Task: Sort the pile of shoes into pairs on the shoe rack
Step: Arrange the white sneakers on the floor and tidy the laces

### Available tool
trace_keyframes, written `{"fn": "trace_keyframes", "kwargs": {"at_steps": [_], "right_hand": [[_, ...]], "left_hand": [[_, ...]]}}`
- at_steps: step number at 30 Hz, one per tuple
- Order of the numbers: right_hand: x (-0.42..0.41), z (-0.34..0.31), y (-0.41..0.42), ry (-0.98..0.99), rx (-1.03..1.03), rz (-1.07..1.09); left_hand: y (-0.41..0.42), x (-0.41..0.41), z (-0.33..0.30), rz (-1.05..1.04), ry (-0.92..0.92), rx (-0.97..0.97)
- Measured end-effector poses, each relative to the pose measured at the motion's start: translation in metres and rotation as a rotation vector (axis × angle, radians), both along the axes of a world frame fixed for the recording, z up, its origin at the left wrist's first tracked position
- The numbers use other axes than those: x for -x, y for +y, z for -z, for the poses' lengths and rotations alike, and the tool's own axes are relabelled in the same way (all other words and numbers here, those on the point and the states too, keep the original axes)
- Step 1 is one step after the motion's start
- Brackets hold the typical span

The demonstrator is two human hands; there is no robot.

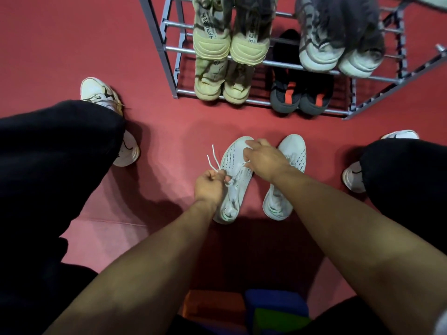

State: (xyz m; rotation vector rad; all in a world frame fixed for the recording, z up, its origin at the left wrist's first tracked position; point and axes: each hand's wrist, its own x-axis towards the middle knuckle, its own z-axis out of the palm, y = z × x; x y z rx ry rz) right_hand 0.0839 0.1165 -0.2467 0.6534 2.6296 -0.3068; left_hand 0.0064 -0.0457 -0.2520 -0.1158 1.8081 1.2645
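Note:
Two white sneakers lie side by side on the red floor in front of the rack. My left hand (pixel 208 183) pinches the white laces (pixel 212 158) of the left white sneaker (pixel 233 187). My right hand (pixel 262 154) rests on that shoe's upper near the toe, fingers curled on it. The right white sneaker (pixel 289 175) lies untouched beside it. The grey metal shoe rack (pixel 167 48) holds a beige pair (pixel 231 38) above another beige pair (pixel 222 84), a grey pair (pixel 338 49) on the upper tier, and a dark pair with orange tabs (pixel 300 97) below.
My black-trousered legs frame the scene, with my worn white shoes at left (pixel 127 151) and right (pixel 353 177). Another white sneaker (pixel 99 93) lies beyond my left knee. A blue and green object (pixel 278 310) sits below me.

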Motion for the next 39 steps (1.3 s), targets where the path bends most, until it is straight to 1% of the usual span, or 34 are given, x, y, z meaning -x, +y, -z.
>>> {"fn": "trace_keyframes", "kwargs": {"at_steps": [2, 4, 6, 7, 8, 9, 10, 11, 12, 13, 14, 16, 17, 19, 21, 22, 24, 25, 28, 30, 32, 35, 37, 39], "right_hand": [[0.004, -0.004, -0.001, -0.054, -0.026, -0.053], [0.007, -0.008, -0.007, -0.033, 0.013, 0.022], [0.008, -0.011, -0.014, 0.053, 0.060, 0.222], [0.009, -0.011, -0.017, 0.103, 0.111, 0.384], [0.010, -0.011, -0.020, 0.152, 0.243, 0.597], [0.011, -0.014, -0.026, 0.193, 0.462, 0.841], [0.012, -0.018, -0.033, 0.196, 0.724, 1.061], [0.013, -0.021, -0.041, 0.171, 0.938, 1.183], [0.011, -0.022, -0.045, 0.130, 1.040, 1.188], [0.010, -0.019, -0.049, 0.094, 1.044, 1.144], [0.009, -0.018, -0.051, 0.084, 0.997, 1.109], [0.005, -0.015, -0.047, 0.164, 0.780, 1.078], [0.002, -0.015, -0.042, 0.220, 0.659, 1.076], [-0.011, -0.020, -0.031, 0.261, 0.457, 1.128], [-0.031, -0.019, -0.021, 0.243, 0.289, 1.240], [-0.043, -0.019, -0.018, 0.199, 0.240, 1.298], [-0.065, -0.020, -0.020, 0.081, 0.185, 1.427], [-0.076, -0.019, -0.024, 0.056, 0.172, 1.472], [-0.100, -0.005, -0.039, 0.037, 0.247, 1.529], [-0.113, 0.016, -0.043, 0.007, 0.306, 1.605], [-0.119, 0.027, -0.048, -0.010, 0.422, 1.634], [-0.109, 0.009, -0.058, -0.004, 0.511, 1.613], [-0.109, 0.007, -0.058, 0.014, 0.509, 1.629], [-0.109, 0.007, -0.055, 0.003, 0.534, 1.616]], "left_hand": [[0.001, 0.001, -0.002, -0.015, 0.008, 0.001], [0.000, 0.004, -0.001, -0.022, 0.017, 0.020], [0.000, 0.005, 0.001, -0.016, 0.038, 0.053], [-0.001, 0.005, 0.003, -0.013, 0.065, 0.081], [-0.001, 0.005, 0.003, -0.003, 0.093, 0.112], [-0.002, 0.005, 0.005, 0.011, 0.116, 0.132], [-0.002, 0.004, 0.003, 0.043, 0.124, 0.143], [-0.003, 0.003, 0.003, 0.103, 0.132, 0.158], [-0.004, 0.000, 0.003, 0.200, 0.157, 0.187], [-0.006, -0.002, 0.006, 0.336, 0.202, 0.222], [-0.008, -0.005, 0.007, 0.499, 0.245, 0.265], [-0.013, -0.010, 0.004, 0.791, 0.366, 0.371], [-0.016, -0.012, 0.003, 0.866, 0.432, 0.409], [-0.022, -0.016, -0.004, 0.872, 0.558, 0.433], [-0.024, -0.016, -0.010, 0.776, 0.656, 0.447], [-0.024, -0.014, -0.009, 0.734, 0.650, 0.474], [-0.021, -0.008, -0.003, 0.747, 0.601, 0.527], [-0.018, -0.007, -0.001, 0.791, 0.596, 0.534], [-0.014, -0.008, 0.002, 0.884, 0.665, 0.511], [-0.012, -0.011, 0.001, 0.859, 0.669, 0.530], [-0.009, -0.014, -0.002, 0.845, 0.667, 0.570], [-0.002, -0.017, -0.002, 0.814, 0.672, 0.598], [-0.006, -0.015, 0.002, 0.817, 0.669, 0.550], [-0.018, -0.011, 0.008, 0.933, 0.739, 0.464]]}}
